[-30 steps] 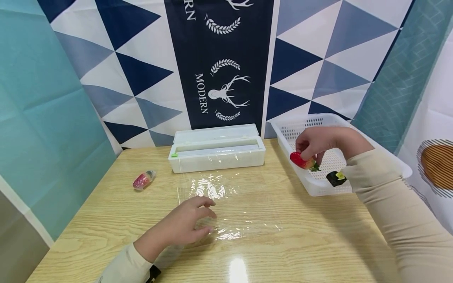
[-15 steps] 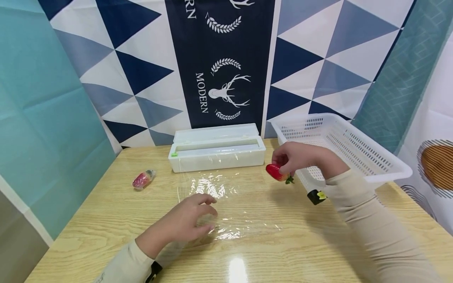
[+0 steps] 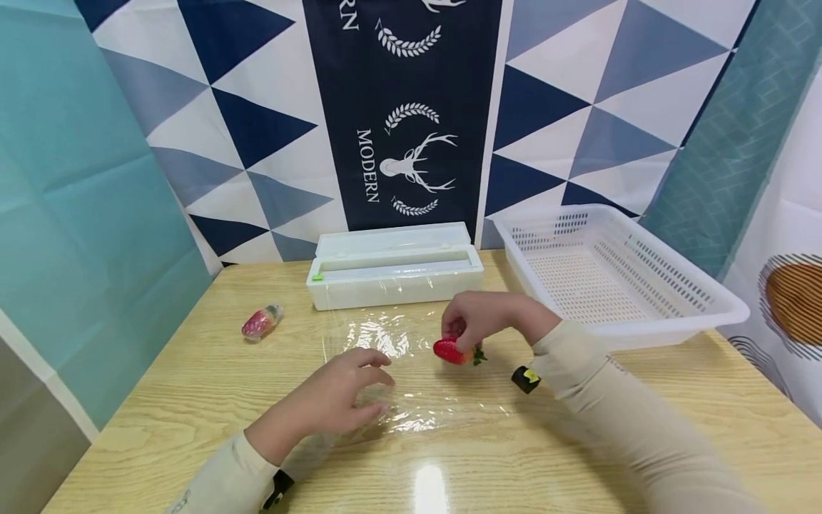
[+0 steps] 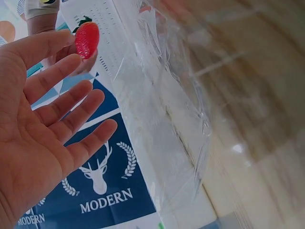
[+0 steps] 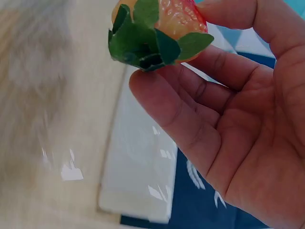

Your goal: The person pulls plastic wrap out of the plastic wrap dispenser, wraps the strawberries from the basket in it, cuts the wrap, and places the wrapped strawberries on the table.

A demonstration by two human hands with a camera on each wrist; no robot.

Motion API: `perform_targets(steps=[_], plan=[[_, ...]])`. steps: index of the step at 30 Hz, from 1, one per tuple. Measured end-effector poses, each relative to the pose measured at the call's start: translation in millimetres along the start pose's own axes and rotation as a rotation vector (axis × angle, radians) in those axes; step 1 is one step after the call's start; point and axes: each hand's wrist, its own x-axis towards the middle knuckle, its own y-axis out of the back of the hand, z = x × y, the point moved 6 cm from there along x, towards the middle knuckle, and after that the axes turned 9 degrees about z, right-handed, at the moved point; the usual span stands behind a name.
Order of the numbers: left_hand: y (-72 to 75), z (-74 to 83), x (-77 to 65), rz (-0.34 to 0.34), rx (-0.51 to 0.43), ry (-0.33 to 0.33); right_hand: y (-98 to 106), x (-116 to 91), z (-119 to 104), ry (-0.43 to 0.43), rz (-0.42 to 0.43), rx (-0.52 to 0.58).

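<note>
Since the earlier frames, the red plastic-looking strawberry with green leaves point(image 3: 453, 351) had been carried leftward by the right hand point(image 3: 481, 318), away from the white perforated rectangular basket point(image 3: 581, 285) and over the clear, glossy plastic film point(image 3: 417, 422) that was drawn from the long white open-lidded box point(image 3: 397, 289). The film's edges were hard to make out, and whether it was touched by the strawberry could not be told. In the right wrist view the fruit's tip was cut off by the upper border, and the film was blurred. The strawberry was pinched between the right thumb and fingertips. The left hand point(image 3: 343, 392) was held with fingers spread apart and nothing gripped; whether the film was touched by it could not be made out
</note>
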Motion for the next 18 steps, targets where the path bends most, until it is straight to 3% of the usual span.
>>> perform_targets(steps=[11,18], plan=[[-0.6,-1.8,1.0,0.004,-0.009,-0.011,-43,34,-22,0.098,-0.121,-0.014],[-2.0,-1.2,-0.8,0.011,-0.010,-0.021,-54,45,-26,0.127,-0.170,-0.020]])
